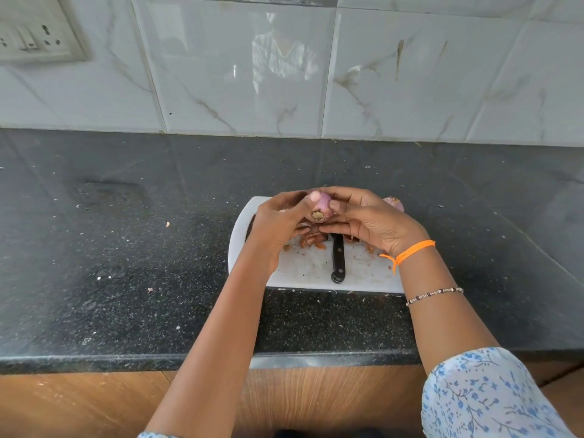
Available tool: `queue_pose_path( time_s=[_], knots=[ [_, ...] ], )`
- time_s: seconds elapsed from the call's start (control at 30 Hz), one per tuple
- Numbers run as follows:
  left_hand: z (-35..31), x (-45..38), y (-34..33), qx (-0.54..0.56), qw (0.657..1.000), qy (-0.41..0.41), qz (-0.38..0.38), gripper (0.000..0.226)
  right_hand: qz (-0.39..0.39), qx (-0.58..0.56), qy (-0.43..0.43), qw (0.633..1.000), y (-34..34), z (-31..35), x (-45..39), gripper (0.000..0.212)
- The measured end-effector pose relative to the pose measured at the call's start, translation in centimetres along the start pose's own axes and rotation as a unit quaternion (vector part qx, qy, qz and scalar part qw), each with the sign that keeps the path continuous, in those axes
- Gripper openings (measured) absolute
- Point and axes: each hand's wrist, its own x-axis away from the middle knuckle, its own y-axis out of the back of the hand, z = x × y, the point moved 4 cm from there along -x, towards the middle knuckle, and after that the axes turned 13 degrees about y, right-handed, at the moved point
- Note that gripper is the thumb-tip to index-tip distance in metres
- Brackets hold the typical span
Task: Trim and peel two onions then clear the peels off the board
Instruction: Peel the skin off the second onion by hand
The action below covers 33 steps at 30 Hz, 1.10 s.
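Both hands hold one purple onion above the white cutting board, its brown root end facing me. My left hand grips it from the left, thumb on top. My right hand grips it from the right, fingers curled under it. A second onion lies on the board behind my right hand, mostly hidden. Brown peels lie on the board beneath the hands. A black-handled knife rests on the board, handle toward me, blade hidden under the hands.
The board sits on a dark speckled stone counter with small peel scraps scattered left of it. A tiled wall stands behind, with a socket panel at upper left. The counter's front edge runs along the bottom.
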Motion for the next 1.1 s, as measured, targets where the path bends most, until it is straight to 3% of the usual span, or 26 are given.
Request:
queue_pose_path(
  time_s=[0.13,0.27,0.6,0.77,0.9,1.1],
  knots=[
    [0.1,0.08,0.06,0.024,1.0,0.008,0.003,0.023,0.012,0.015,-0.008,1.0,-0.19,-0.08,-0.04,0.035],
    [0.03,0.09,0.22,0.082,0.995,0.032,0.048,0.021,0.012,0.001,-0.002,1.0,0.11,0.07,0.08,0.035],
    [-0.06,0.27,0.29,0.146,0.986,0.039,0.077,0.013,0.001,-0.053,-0.002,0.999,0.32,0.23,0.2,0.048],
    [-0.35,0.37,0.58,0.138,0.99,-0.002,0.032,0.011,0.026,-0.074,0.002,0.997,0.37,0.38,0.35,0.045],
    [-0.25,0.35,0.69,0.124,0.992,-0.008,0.014,0.01,0.034,-0.068,-0.001,0.997,0.34,0.02,0.14,0.057],
    [-0.3,0.26,0.53,0.033,0.999,-0.002,-0.042,0.023,0.017,0.007,0.02,1.0,0.27,-0.01,-0.06,0.044]
  ],
)
